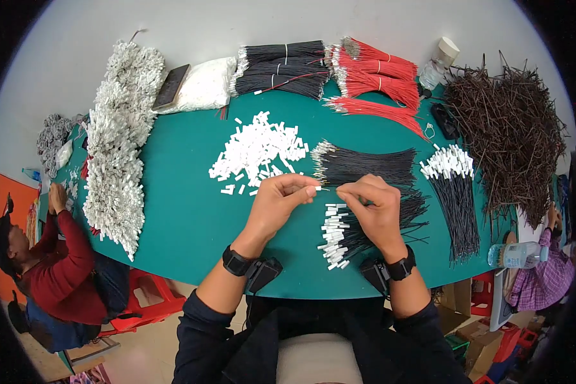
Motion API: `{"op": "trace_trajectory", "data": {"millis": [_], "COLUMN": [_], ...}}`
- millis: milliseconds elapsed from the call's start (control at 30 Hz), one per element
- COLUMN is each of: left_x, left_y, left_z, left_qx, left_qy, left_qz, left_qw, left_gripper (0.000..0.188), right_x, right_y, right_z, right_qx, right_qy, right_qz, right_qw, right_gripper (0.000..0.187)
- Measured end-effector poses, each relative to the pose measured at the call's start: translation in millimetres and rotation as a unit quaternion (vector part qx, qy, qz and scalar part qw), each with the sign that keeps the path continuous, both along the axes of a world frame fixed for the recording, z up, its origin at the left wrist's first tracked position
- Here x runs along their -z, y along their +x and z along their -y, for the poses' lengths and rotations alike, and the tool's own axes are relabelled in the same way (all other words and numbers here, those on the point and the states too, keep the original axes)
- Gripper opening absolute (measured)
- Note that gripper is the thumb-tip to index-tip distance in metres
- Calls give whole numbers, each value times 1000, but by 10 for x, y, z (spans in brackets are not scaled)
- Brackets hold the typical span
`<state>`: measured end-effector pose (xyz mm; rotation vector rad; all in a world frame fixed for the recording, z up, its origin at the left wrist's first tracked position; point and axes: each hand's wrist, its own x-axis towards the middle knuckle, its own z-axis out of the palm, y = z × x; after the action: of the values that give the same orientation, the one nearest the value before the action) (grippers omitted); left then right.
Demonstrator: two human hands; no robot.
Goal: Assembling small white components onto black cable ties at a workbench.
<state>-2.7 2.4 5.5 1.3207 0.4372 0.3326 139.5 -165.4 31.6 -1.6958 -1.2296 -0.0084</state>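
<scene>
On the green counter, a long heap of white pieces lies at ten o'clock, loose white connector housings at eleven; near centre the left hand's grip pinches one small white housing; white-capped black wires lie between four and five; at three, the right hand's grip pinches a thin wire, and farther out lies a capped bundle

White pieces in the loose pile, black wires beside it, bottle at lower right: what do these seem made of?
The white pieces look like matte plastic: opaque, evenly coloured. The black wires are probably metal in dull plastic or rubber: dark lengths, pale metallic tips. The bottle seems thin, glossy plastic: transparent, with bright highlights.
</scene>
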Motion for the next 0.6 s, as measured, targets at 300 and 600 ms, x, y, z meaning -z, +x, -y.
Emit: {"op": "trace_trajectory", "data": {"millis": [300,600], "left_x": [0,2], "left_y": [6,19], "left_z": [14,21], "left_qx": [7,2], "left_qy": [11,-5], "left_qz": [-4,-2], "left_qw": [1000,1000], "left_gripper": [17,16], "right_x": [4,8], "right_y": [10,-5], "right_z": [-5,-18], "right_qx": [0,-6], "right_qy": [-1,8], "right_qz": [99,76], "right_qw": [995,997], "right_gripper": [12,12]}}
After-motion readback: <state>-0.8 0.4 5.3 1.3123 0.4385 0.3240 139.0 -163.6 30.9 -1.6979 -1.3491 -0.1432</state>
